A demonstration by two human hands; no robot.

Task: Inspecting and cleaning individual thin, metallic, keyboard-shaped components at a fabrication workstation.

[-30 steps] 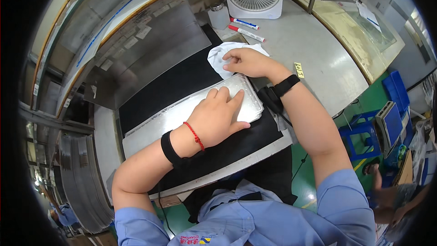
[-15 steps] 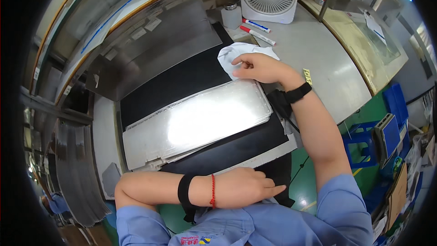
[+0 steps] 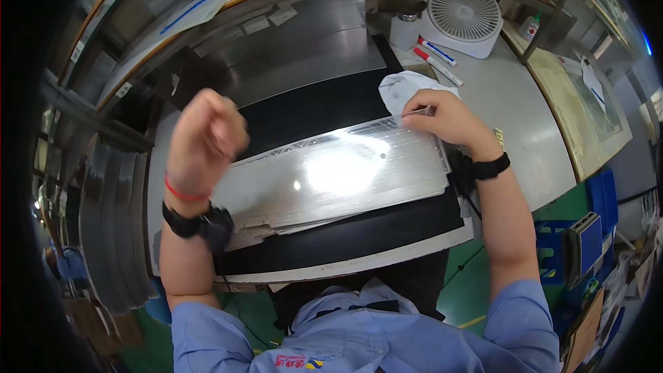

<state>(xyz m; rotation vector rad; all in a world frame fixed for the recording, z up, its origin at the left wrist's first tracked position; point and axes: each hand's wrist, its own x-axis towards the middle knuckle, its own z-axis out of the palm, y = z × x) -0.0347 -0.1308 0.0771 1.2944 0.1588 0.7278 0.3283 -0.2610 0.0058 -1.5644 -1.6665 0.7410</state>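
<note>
A stack of thin, shiny silver metal sheets (image 3: 345, 173) lies on a black mat (image 3: 311, 100) in front of me. At the far right corner of the stack, my right hand (image 3: 449, 117) pinches the edge of the top sheet between thumb and fingers. My left hand (image 3: 207, 131) is raised over the stack's left end, its fingers curled but smeared by motion, so what they hold, if anything, does not show. A crumpled white cloth (image 3: 404, 88) lies just beyond the right hand, partly hidden by it.
A white fan (image 3: 464, 17), a pale bottle (image 3: 405, 31) and two markers (image 3: 438, 65) stand or lie at the back right. A tall metal plate (image 3: 304, 48) leans behind the mat. Stacked grey sheets (image 3: 114, 228) stand at left; a blue stool (image 3: 552, 242) is at right.
My left hand has risen from near my body to over the stack's left end. My right hand has gone from hovering by the cloth to gripping the top sheet's corner. The view has shifted.
</note>
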